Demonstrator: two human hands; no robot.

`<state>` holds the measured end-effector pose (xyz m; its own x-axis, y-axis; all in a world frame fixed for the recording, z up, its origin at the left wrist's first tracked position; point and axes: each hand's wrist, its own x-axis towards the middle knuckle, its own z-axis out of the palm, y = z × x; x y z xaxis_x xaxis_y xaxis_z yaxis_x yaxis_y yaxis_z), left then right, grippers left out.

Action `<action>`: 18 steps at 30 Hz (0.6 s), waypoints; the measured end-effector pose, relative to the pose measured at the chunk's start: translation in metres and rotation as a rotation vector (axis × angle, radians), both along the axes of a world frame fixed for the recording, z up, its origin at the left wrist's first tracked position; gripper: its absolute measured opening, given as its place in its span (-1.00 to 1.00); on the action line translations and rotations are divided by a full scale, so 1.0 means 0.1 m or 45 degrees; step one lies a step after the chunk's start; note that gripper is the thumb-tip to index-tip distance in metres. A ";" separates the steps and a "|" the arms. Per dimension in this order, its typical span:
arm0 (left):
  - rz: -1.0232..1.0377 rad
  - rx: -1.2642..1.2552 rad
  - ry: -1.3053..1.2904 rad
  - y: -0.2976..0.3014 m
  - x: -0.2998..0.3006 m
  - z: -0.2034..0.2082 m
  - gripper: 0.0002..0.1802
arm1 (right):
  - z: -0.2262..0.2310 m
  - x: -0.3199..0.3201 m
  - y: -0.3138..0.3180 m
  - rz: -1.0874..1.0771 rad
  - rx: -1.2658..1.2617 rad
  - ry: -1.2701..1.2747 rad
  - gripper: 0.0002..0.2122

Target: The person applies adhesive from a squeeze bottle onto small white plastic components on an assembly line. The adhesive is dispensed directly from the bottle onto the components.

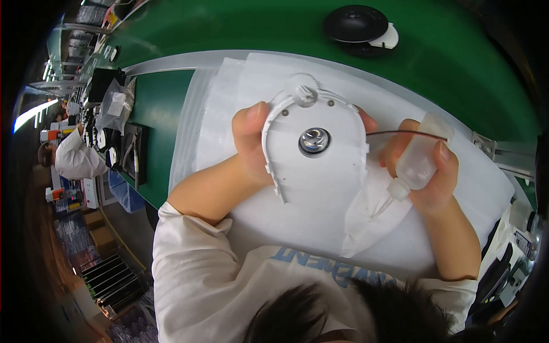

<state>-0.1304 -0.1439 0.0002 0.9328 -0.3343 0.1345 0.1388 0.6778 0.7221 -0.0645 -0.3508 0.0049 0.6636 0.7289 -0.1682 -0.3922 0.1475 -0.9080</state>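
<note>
My left hand grips a white, rounded plastic housing by its left edge, with fingertips showing past its right edge. A round clear lens sits in the middle of the housing, and a small white gear is at its top. From its right side a thin dark wire runs out over my right hand. That hand is closed around a translucent squeeze bottle, tilted so its thin nozzle points down and left. A white cloth or tissue hangs just below the nozzle; whether my fingers hold it is hidden.
White sheeting covers the work surface. Beyond a metal rail, a green belt carries a black round part with a white piece. On the left are a clear plastic bag, a dark tray and a co-worker in white.
</note>
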 end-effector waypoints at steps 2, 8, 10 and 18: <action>-0.041 -0.032 -0.029 -0.01 -0.02 0.04 -0.29 | 0.02 -0.02 -0.02 -0.053 -0.004 0.007 -0.49; -0.183 -0.153 -0.084 -0.01 0.03 0.10 -0.08 | -0.02 0.07 -0.09 0.072 0.087 0.177 -0.44; -0.088 -0.063 -0.073 0.00 0.02 0.11 -0.09 | -0.03 0.07 -0.08 0.069 0.113 0.176 -0.45; 0.485 0.549 -0.041 0.12 0.13 0.39 -0.17 | 0.00 0.04 -0.03 0.069 0.049 0.027 -0.47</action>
